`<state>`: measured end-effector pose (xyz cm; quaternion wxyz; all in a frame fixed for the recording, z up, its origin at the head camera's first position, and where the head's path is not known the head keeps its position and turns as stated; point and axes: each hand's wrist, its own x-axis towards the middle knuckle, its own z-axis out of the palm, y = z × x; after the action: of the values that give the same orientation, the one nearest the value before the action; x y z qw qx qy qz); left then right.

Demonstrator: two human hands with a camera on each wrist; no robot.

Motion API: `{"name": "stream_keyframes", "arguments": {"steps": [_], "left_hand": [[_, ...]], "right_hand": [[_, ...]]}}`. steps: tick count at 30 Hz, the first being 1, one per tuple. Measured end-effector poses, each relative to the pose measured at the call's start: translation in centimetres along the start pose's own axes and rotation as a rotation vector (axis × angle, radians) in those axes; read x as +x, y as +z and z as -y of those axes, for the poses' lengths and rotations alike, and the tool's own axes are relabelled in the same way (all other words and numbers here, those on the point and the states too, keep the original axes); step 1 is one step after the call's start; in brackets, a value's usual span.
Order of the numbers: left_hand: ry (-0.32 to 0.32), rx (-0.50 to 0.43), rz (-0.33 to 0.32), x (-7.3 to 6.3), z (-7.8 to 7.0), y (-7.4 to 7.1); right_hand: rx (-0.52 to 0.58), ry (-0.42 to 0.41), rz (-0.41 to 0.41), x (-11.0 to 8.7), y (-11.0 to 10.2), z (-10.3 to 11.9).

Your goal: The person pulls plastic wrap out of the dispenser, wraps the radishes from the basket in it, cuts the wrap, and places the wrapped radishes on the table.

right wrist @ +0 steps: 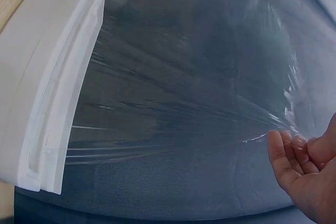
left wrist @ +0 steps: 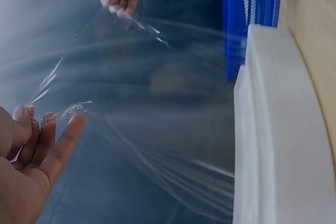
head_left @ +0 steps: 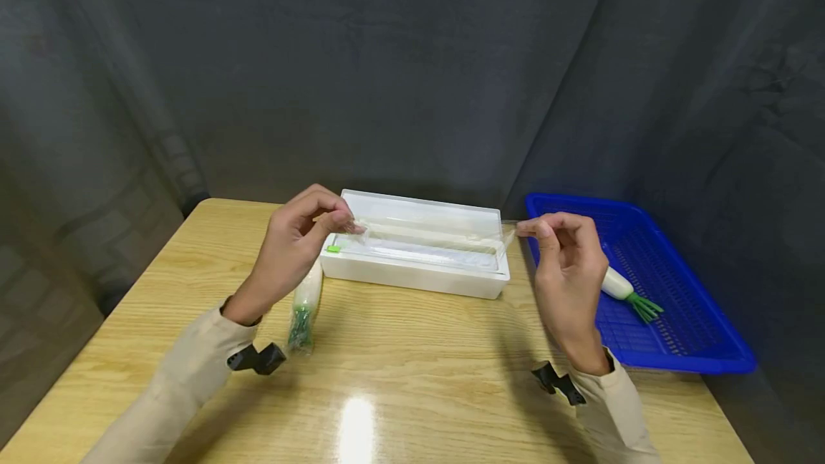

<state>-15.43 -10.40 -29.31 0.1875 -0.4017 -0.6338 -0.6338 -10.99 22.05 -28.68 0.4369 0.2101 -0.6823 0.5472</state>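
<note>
A clear sheet of plastic wrap (right wrist: 199, 72) stretches from a long white wrap dispenser box (head_left: 412, 275), whose lid stands raised, up to both hands. My left hand (head_left: 299, 238) pinches one corner between thumb and fingers, above the box's left end. The other corner is pinched by my right hand (head_left: 570, 263), just past the right end. Creases run through the film towards each hand in the wrist views. Below my left hand a wrapped white radish (head_left: 306, 306) with green stalks lies on the table, its upper end close to the box.
A blue plastic basket (head_left: 696, 285) stands on the right side of the wooden table (head_left: 412, 364). Inside it lies another white radish (head_left: 617, 283) with green stalks, partly behind my right hand. A green slider (head_left: 333, 249) sits at the box's left end. Dark curtains (head_left: 387, 77) hang behind.
</note>
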Motion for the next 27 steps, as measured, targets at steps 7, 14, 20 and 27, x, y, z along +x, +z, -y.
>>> {"name": "stream_keyframes", "arguments": {"steps": [7, 14, 20, 27], "left_hand": [[0.02, 0.138, -0.036, 0.4, -1.0, -0.6], [0.048, 0.223, -0.071, 0.5, -1.9, -0.6], [0.107, 0.287, -0.096, 0.8, -2.3, -0.6], [0.174, 0.364, -0.135, 1.1, -2.7, -0.4]], "right_hand": [[-0.014, -0.035, -0.018, 0.4, 0.0, 0.6], [-0.001, -0.051, -0.025, 0.4, -0.2, 1.0], [0.02, -0.073, -0.048, 0.6, -0.3, 1.3], [0.02, -0.082, -0.073, 0.7, -0.2, 1.8]]}}
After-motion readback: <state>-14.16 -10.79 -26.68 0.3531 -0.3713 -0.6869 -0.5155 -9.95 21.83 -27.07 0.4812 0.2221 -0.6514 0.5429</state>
